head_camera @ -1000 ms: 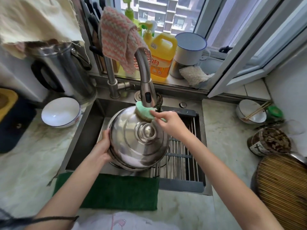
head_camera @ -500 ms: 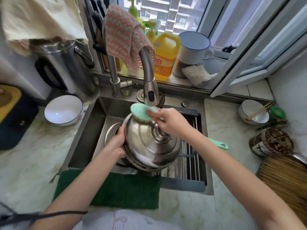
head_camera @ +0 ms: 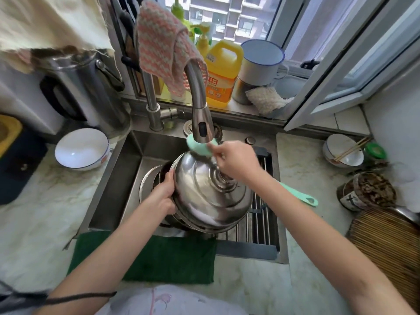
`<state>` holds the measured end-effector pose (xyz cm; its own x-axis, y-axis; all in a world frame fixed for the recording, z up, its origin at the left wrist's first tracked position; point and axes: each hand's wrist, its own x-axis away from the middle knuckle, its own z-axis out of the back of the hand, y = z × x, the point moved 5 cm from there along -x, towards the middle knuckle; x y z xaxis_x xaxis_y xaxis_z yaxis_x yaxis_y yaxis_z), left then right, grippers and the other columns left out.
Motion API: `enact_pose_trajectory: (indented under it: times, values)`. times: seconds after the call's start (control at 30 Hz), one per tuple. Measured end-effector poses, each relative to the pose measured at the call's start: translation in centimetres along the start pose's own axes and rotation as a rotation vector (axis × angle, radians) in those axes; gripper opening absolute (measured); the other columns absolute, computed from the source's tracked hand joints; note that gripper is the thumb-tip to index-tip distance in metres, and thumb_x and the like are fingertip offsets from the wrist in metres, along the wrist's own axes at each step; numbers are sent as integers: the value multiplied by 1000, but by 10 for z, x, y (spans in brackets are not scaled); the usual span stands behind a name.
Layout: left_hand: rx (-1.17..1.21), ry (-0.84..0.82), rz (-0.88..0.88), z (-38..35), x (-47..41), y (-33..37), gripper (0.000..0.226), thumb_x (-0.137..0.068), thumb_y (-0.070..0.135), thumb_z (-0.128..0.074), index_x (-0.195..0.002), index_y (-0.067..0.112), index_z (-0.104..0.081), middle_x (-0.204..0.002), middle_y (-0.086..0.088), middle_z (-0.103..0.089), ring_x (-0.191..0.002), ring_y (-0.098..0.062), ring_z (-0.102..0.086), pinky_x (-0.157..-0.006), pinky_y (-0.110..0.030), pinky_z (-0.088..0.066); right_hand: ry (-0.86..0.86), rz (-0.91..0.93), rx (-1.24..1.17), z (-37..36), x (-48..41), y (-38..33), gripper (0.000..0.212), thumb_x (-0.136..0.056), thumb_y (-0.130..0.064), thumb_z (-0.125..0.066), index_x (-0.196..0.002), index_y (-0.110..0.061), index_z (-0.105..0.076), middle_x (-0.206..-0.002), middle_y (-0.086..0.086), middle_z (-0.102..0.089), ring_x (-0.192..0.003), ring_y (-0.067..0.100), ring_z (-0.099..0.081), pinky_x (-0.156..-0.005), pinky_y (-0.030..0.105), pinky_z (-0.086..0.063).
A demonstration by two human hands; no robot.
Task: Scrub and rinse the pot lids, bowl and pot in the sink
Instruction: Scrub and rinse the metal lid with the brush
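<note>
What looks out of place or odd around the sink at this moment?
One thing: a pink and white cloth hangs over the faucet neck, above the sink where a green brush scrubs the pot lid; it could slip down. Nothing looks spilled or damaged.

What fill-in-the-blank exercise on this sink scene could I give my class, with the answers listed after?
1. The right hand holds a green ____ to the steel pot lid.
2. The left hand grips the lid's rim and holds it over the ____.
3. A pink-and-white striped cloth hangs over the ____.
4. The big detergent bottle on the windowsill is ____.

Missing words: brush; sink; faucet; yellow.
</note>
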<state>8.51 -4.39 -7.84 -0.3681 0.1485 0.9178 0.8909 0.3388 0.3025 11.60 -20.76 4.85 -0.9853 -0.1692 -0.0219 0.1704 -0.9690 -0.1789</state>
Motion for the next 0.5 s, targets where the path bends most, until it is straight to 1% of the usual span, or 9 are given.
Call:
enact_pose_trajectory:
  times: [0.1,0.13,0.17,0.27,0.33,0.37,0.43,0.47,0.5]
  values:
    - [56,-43,-31,-6,4,5,59,-86,62,-51,-99,8,-67,-84,-17,-71,-77,-29,-68,-73,-43,-52,42,247,-23,-5,24,-52,38,-92,-31,-49,-128,-32,-59,-82,1,-62,-65,23,-58,-56,30,-46]
    - [90,-62,-39,-7,6,8,56,-90,59,-48,-97,7,-66,-79,-17,-71,-75,-29,-67,-73,-42,-51,70,284,-34,-7,30,-58,38,-90,-29,-51,-126,-28,-61,-77,3,-63,-58,24,-58,-52,30,-48]
    - [128,-70,-50,-8,7,11,56,-92,58,-45,-96,6,-65,-80,-16,-70,-81,-28,-65,-78,-42,-50,120,286,-42,-8,34,-57,38,-89,-29,-49,-124,-25,-63,-73,3,-63,-53,24,-58,-48,29,-48]
    - [329,-50,-28,3,5,21,59,-84,63,-52,-95,7,-66,-99,-11,-67,-108,-26,-56,-99,-43,-41,162,220,-113,-12,47,-31,44,-91,-34,-36,-127,-29,-60,-74,-2,-62,-50,19,-56,-44,26,-46]
    - [398,-56,-19,16,6,26,58,-79,64,-56,-88,7,-66,-93,-10,-67,-106,-28,-57,-99,-45,-40,127,191,-168,-19,58,-11,44,-91,-34,-38,-131,-32,-56,-74,-5,-59,-51,15,-54,-44,29,-46]
    - [417,-47,-28,24,4,29,57,-79,64,-56,-89,9,-67,-96,-9,-68,-102,-28,-57,-97,-46,-40,123,175,-191,-24,62,-1,43,-91,-34,-41,-131,-32,-56,-74,-6,-58,-51,13,-52,-44,29,-46]
    - [411,-34,-22,36,-3,32,61,-76,67,-55,-104,14,-68,-116,-9,-66,-108,-27,-57,-99,-47,-41,139,126,-221,-34,62,17,40,-91,-30,-48,-131,-32,-56,-71,-8,-55,-49,10,-47,-42,25,-41]
    - [402,-36,-8,39,-3,31,64,-75,69,-55,-108,15,-68,-119,-8,-66,-110,-27,-57,-100,-48,-42,151,65,-243,-39,60,28,40,-91,-26,-52,-131,-31,-57,-71,-8,-54,-50,9,-45,-43,24,-40]
    - [375,-47,-3,40,-2,31,64,-74,69,-55,-107,15,-68,-114,-9,-66,-106,-29,-58,-98,-48,-42,166,-35,-284,-44,58,39,40,-91,-22,-55,-130,-30,-57,-72,-7,-55,-52,10,-46,-45,26,-40]
